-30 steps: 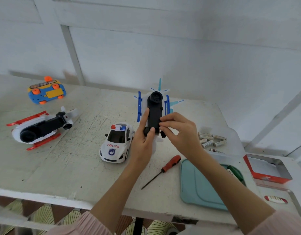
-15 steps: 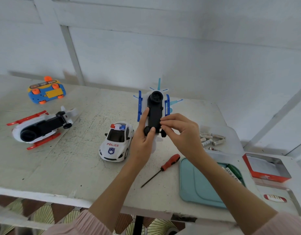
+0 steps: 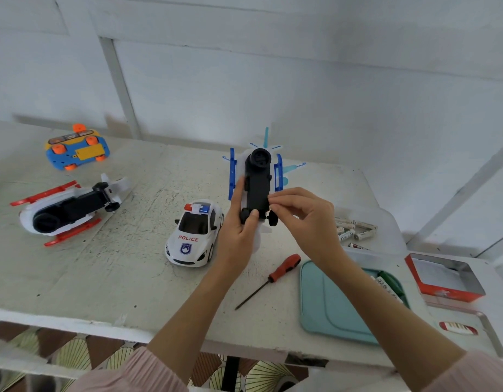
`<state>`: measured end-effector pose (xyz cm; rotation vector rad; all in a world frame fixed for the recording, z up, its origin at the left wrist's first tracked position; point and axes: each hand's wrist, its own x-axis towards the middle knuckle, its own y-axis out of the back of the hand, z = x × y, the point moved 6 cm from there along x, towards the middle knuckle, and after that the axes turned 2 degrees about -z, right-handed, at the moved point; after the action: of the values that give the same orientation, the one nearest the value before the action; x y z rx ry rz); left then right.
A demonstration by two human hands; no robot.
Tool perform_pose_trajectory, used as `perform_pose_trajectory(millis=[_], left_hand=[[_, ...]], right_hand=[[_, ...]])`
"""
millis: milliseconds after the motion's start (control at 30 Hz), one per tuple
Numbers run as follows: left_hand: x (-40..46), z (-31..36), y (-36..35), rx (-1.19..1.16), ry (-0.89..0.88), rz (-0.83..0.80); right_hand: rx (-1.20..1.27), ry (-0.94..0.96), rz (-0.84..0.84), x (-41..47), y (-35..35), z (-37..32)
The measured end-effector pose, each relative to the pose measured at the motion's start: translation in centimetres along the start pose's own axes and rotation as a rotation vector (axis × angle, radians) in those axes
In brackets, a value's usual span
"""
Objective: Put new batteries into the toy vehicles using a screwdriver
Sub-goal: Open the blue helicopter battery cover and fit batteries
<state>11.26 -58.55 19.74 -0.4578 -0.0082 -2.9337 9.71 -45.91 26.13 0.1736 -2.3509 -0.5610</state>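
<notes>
A blue-and-white toy helicopter is held belly-up above the table, its black underside facing me. My left hand grips its near end, thumb on the black base by the wheels. My right hand pinches with its fingertips at the right edge of the black base. A red-handled screwdriver lies loose on the table below my hands. Several loose batteries lie at the right. A police car stands upright to the left of my hands.
A red-and-white helicopter and a blue-orange vehicle lie upside down at the left. A teal tray with a green battery pack sits at the front right, with a red tin and its lid beyond. A white wall rises behind the table.
My hands and the helicopter have stayed nearly in place. The right fingertips shifted slightly along the black base's right edge.
</notes>
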Motion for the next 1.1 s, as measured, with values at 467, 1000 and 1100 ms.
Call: perform_pose_trajectory(millis=[467, 1000, 1100], left_hand=[[0.06, -0.06, -0.25, 0.071, 0.008, 0.023], [0.19, -0.35, 0.05, 0.047, 0.015, 0.062], [0.25, -0.51, 0.24, 0.067, 0.016, 0.034]], right_hand=[[0.091, -0.193, -0.012, -0.14, 0.26, 0.80], [0.128, -0.219, -0.016, 0.03, -0.02, 0.61], [0.147, -0.242, -0.019, 0.07, -0.07, 0.71]])
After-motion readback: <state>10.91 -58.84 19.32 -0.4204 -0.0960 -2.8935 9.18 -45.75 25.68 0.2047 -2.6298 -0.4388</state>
